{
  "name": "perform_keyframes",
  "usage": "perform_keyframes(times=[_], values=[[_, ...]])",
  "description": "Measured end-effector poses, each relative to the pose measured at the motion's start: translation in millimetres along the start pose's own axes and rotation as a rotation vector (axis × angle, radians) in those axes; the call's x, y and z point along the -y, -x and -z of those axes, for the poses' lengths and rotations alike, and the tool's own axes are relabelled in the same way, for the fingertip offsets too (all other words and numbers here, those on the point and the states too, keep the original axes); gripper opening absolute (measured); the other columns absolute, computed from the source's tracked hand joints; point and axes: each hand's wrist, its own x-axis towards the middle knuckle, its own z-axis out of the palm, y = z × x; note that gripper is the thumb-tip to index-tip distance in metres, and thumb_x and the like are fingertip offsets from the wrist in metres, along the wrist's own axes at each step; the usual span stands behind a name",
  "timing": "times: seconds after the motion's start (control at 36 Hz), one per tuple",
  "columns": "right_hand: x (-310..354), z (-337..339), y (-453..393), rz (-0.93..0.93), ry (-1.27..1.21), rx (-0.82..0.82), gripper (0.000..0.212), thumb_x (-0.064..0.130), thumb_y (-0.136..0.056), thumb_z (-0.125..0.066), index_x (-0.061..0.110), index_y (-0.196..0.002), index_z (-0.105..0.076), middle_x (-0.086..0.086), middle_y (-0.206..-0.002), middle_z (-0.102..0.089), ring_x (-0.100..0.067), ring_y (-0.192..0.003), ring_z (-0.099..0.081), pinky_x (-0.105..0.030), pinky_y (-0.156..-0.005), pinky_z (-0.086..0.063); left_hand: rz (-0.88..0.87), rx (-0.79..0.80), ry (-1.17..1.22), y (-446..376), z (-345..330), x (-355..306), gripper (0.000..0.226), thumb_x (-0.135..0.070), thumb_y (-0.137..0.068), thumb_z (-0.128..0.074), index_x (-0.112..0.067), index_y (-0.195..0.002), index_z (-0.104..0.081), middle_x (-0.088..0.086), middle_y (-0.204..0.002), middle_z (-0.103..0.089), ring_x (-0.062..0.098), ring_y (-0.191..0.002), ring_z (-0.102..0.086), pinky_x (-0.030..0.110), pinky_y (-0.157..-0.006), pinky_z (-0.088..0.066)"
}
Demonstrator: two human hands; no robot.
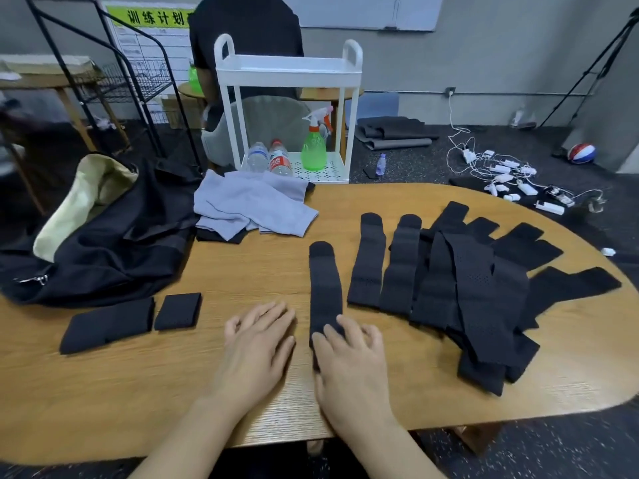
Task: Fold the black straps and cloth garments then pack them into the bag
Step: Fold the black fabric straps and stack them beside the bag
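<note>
Bag (pixel 103 250) left on table (pixel 242 271), strap pile (pixel 466 288) right, garments (pixel 249 205) behind

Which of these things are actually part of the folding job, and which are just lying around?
Part of the job:
- black strap under the right hand
- pile of unfolded straps
- two folded black pieces
- grey cloth garments
- black bag

Just lying about:
- white trolley
- green spray bottle
- two water bottles
- chargers on the floor
- ball
</note>
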Motion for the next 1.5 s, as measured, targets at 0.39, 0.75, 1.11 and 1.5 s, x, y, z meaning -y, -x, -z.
perform_keyframes(times=[0.39,0.75,1.11,1.5], values=[[-60.9,17.4,-62.3,-0.127,0.037,0.099,0.042,0.04,-0.099,-0.037,0.02,-0.134,-0.05,0.0,-0.145,-0.045,-0.025,-0.142,-0.025,-0.045,-0.105,-0.017,-0.088,0.045,0.186,-4.2,11.5,-24.9,0.063,-0.06,-0.086,-0.029,-0.032,-0.138,-0.053,-0.02,-0.143,-0.045,-0.005,-0.134,-0.024,0.022,-0.103,-0.009],[-73.5,20.3,-49.8,-0.012,0.042,0.209,0.044,0.04,-0.098,-0.038,0.025,-0.138,-0.049,0.005,-0.146,-0.046,-0.019,-0.143,-0.021,-0.041,-0.109,-0.011,-0.149,0.157,0.089,6.6,8.8,-10.2,0.065,-0.065,-0.084,-0.031,-0.039,-0.142,-0.045,-0.027,-0.147,-0.031,-0.017,-0.128,-0.009,0.025,-0.109,-0.005],[-33.0,-6.2,-43.3,0.246,0.035,0.267,0.049,0.027,-0.076,-0.045,0.02,-0.12,-0.065,0.002,-0.128,-0.062,-0.024,-0.113,-0.056,-0.039,-0.082,-0.028,-0.201,0.001,0.17,10.3,-1.5,-4.4,0.035,-0.054,-0.081,-0.057,-0.033,-0.107,-0.067,-0.023,-0.117,-0.054,-0.001,-0.113,-0.048,0.03,-0.098,-0.023],[-41.0,-14.2,-117.5,0.102,0.147,0.349,0.052,0.017,-0.096,-0.038,0.025,-0.147,-0.029,0.004,-0.148,-0.033,-0.024,-0.127,-0.03,-0.04,-0.094,-0.024,-0.211,-0.02,0.183,10.7,-3.6,-2.2,0.035,-0.055,-0.079,-0.058,-0.033,-0.106,-0.066,-0.021,-0.115,-0.057,0.0,-0.112,-0.05,0.033,-0.098,-0.025]])
